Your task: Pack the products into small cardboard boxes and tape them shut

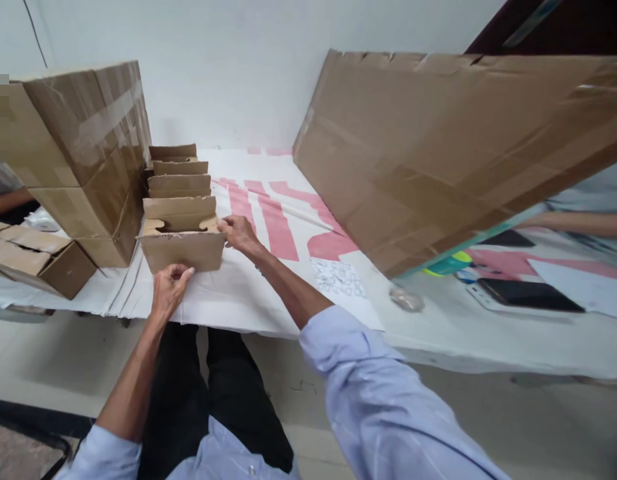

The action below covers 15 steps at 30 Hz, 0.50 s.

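Observation:
A small folded cardboard box (182,245) stands at the near end of a row of similar folded boxes (177,179) on the white-covered table (268,303). My left hand (168,287) pinches the front bottom edge of that nearest box, fingers closed on the card. My right hand (238,233) grips its right side near the top flap, fingers curled against it. Both sleeves are light blue.
Taped brown cartons (83,153) are stacked at the left, with flat cardboard pieces (33,257) below them. A large cardboard sheet (448,153) leans over the table's right half. A phone (526,293), a tape roll (406,298) and papers lie to the right. Other people's arms show at both edges.

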Available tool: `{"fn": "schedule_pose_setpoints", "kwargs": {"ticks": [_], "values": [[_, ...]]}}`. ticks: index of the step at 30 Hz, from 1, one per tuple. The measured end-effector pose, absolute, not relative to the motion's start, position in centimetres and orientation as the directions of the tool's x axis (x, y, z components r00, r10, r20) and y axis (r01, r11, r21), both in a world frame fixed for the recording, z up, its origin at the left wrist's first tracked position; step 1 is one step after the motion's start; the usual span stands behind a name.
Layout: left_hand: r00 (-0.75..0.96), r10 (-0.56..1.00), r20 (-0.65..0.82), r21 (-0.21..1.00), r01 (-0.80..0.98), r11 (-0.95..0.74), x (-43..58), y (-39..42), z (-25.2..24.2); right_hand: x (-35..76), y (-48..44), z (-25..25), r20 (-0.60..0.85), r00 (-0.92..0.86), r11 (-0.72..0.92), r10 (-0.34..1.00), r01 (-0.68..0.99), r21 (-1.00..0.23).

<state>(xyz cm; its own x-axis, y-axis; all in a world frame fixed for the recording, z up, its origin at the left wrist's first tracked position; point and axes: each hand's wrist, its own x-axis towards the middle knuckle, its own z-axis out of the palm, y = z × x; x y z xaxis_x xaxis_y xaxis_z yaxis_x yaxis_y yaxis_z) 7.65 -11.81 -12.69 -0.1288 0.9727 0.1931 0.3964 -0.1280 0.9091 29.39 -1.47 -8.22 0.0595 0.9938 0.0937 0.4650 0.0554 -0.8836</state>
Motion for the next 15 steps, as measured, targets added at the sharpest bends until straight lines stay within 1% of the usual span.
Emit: {"fn": "schedule_pose_setpoints", "kwargs": {"ticks": [3, 5, 9, 12, 15], "values": [[-0.182, 0.970, 0.163, 0.904, 0.421, -0.073, 7.9, -7.9, -13.6, 30.0, -2.4, -9.6, 0.193, 0.069, 0.145, 0.979, 0.436, -0.888], [-0.230, 0.962, 0.146, 0.893, 0.449, -0.028, 7.7, -5.9, -14.3, 30.8, -4.1, -11.2, 0.246, 0.055, 0.193, 0.968, 0.464, -0.865], [-0.292, 0.946, 0.143, 0.868, 0.496, 0.022, 7.4, -2.8, -15.4, 32.2, -8.5, -15.6, 0.309, 0.024, 0.239, 0.951, 0.577, -0.781], [-0.299, 0.941, 0.161, 0.859, 0.512, 0.017, 7.3, -0.4, -15.7, 32.8, -11.0, -18.8, 0.361, -0.020, 0.289, 0.932, 0.641, -0.711], [-0.293, 0.938, 0.183, 0.856, 0.517, -0.006, 7.4, 2.5, -15.7, 33.0, -12.3, -20.8, 0.402, -0.062, 0.332, 0.913, 0.686, -0.648]]}}
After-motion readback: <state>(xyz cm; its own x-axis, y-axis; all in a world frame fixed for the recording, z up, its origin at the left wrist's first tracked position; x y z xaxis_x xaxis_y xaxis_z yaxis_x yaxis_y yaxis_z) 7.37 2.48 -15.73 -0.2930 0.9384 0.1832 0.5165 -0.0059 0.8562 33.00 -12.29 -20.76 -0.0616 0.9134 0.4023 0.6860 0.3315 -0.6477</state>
